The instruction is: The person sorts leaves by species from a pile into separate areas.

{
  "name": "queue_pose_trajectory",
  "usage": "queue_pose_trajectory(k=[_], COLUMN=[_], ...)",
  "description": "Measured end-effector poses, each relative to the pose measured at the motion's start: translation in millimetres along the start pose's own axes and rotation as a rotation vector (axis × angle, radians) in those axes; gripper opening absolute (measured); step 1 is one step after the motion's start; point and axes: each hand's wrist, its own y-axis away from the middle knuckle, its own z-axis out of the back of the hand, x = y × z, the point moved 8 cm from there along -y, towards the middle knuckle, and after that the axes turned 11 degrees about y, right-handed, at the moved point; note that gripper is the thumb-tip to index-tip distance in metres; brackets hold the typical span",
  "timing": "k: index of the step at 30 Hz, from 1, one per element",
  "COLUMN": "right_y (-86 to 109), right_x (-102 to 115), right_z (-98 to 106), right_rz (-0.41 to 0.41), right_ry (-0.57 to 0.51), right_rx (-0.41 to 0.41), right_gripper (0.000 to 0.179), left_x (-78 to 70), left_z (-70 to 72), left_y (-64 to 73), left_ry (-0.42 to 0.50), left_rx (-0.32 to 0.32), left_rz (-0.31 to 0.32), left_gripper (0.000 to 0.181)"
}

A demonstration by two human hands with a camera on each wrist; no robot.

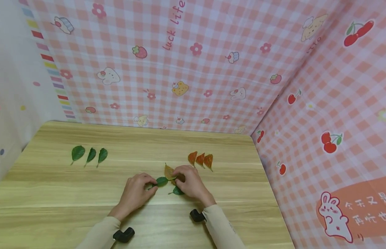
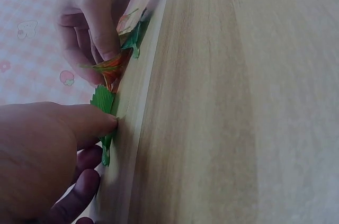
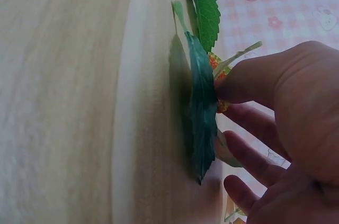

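On the wooden table, my left hand (image 1: 137,192) pinches a green leaf (image 1: 162,181) near its stem end; thumb and fingers lie on either side of it in the left wrist view. My right hand (image 1: 191,182) pinches an orange-and-yellow leaf (image 2: 112,68) between thumb and finger. Under or beside that hand lies a dark green leaf (image 3: 203,105), partly covered in the head view. A yellow-brown leaf (image 1: 169,172), stem pointing away, sits at the right fingertips. These leaves meet in a small cluster, and the hidden parts leave their exact overlap unclear.
Three green leaves (image 1: 91,155) form a row at the back left of the table (image 1: 56,193). Three orange-red leaves (image 1: 200,159) stand in a row behind the right hand. Pink checked cloth (image 1: 161,72) hangs behind and to the right.
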Motion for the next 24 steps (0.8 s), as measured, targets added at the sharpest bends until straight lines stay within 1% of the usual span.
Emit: queue_pose_trajectory(k=[13, 18, 24], right_y=[-1.3, -2.0, -3.0], right_x=[-0.6, -1.9, -2.1], right_z=[0.3, -1.3, -2.2], right_rz=[0.014, 0.010, 0.009], right_ry=[0.035, 0.032, 0.049], right_rx=[-0.041, -0.029, -0.006], right_gripper=[0.013, 0.012, 0.017], left_x=[-0.1, 0.2, 0.7], left_z=[0.5, 0.5, 0.6], left_y=[1.5, 1.9, 1.8], left_ry=[0.009, 0.013, 0.013], left_rx=[-0.002, -0.002, -0.001], left_rz=[0.010, 0.012, 0.013], left_gripper=[0.010, 0.010, 0.010])
